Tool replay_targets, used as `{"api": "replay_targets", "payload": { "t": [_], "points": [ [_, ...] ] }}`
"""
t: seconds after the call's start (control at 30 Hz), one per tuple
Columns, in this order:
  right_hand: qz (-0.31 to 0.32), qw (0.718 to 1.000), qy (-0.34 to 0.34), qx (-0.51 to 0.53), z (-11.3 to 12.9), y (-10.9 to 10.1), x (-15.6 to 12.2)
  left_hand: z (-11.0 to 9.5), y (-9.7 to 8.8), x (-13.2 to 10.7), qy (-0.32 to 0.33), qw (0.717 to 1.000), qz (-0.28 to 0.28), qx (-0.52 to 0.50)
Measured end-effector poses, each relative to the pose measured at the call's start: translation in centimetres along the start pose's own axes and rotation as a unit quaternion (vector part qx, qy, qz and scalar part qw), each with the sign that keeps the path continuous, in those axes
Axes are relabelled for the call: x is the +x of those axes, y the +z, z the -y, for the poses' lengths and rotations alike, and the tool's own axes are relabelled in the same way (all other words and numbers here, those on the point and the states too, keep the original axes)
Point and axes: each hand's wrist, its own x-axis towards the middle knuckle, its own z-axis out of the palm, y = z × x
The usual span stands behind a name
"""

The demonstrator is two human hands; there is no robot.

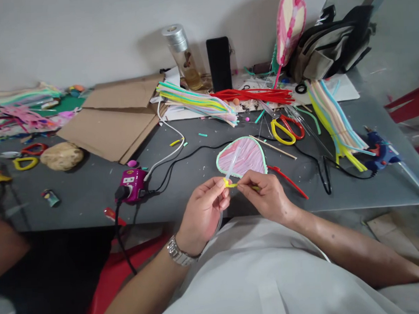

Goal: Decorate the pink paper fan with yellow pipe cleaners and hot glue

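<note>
On the left of the counter there lie scissors with red and yellow handles, and to the right of them is a pale brown stone. Folded cardboard lies on the far side of this stone, and a purple power socket stands nearer, with cables plugged in it.

Next, near the middle, is the left hand. Its thumb and fingers are closed on one end of a yellow strip and on a clear stick, which points away to the far right. The yellow strip goes from these fingertips to the right hand, so it lies between the two hands. The right hand pinches it with thumb and fingers, and a short piece comes out beyond the grip.

Just on the far side of the hands is a rounded pink and lilac pad with a green edge. The stick passes over it in the view; whether they touch, I cannot tell.

To the right of the pad there is a red strip. Farthest right, a blue glue gun is beside a bundle of pastel strips.
</note>
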Motion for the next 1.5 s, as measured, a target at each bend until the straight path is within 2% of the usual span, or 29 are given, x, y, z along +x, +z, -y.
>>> {"api": "replay_targets", "payload": {
  "t": [0.07,0.13,0.27,0.37,0.47,0.57,0.67,0.8,0.93,1.1,1.17,1.23,1.3,1.4,1.5],
  "points": [
    [0.003,0.998,-0.033,-0.044,0.3,-0.3,-0.1,0.0,-0.1,0.1,0.014,1.000,-0.012,0.013],
    [0.016,0.998,-0.032,-0.052,0.9,-0.5,-0.3,0.2,-0.2,0.3,0.035,0.998,-0.028,0.036],
    [0.035,0.994,0.079,0.062,2.6,-0.3,-0.9,1.1,-0.3,0.7,0.102,0.986,-0.045,0.125],
    [0.054,0.961,0.173,0.208,3.4,-0.4,-0.8,1.5,-0.3,0.6,0.158,0.967,-0.045,0.194],
    [0.057,0.940,0.212,0.263,3.4,-0.9,-0.2,1.4,-0.3,0.4,0.161,0.966,-0.031,0.202],
    [0.030,0.962,0.171,0.209,2.9,-1.5,0.2,1.1,-0.7,0.2,0.102,0.979,0.000,0.174],
    [0.000,0.988,0.109,0.106,2.5,-1.5,0.1,1.1,-1.1,0.1,0.059,0.989,0.001,0.136],
    [-0.001,0.996,0.077,0.037,2.8,-0.8,-0.8,1.4,-1.1,0.2,0.098,0.986,-0.020,0.137],
    [0.006,0.996,0.071,0.056,2.5,0.7,-1.5,1.8,-0.6,0.3,0.138,0.981,-0.045,0.127],
    [0.021,0.975,0.130,0.177,0.2,1.9,-0.9,1.5,-0.2,0.2,0.074,0.995,-0.030,0.055],
    [0.020,0.977,0.125,0.173,-0.7,1.8,-0.3,1.2,-0.3,0.2,0.043,0.998,-0.020,0.029],
    [0.006,0.991,0.084,0.107,-1.1,1.4,0.2,0.9,-0.4,0.1,0.027,0.999,-0.021,0.010],
    [-0.004,1.000,0.016,-0.002,-1.2,0.8,0.6,0.6,-0.5,0.0,0.024,0.999,-0.023,0.001],
    [-0.007,0.983,-0.092,-0.159,-0.9,-0.3,0.9,0.2,-0.7,0.0,0.023,0.999,-0.020,0.010],
    [0.001,0.959,-0.139,-0.247,-0.4,-1.3,0.8,0.1,-0.9,0.3,0.018,0.998,-0.014,0.052]
  ]
}}
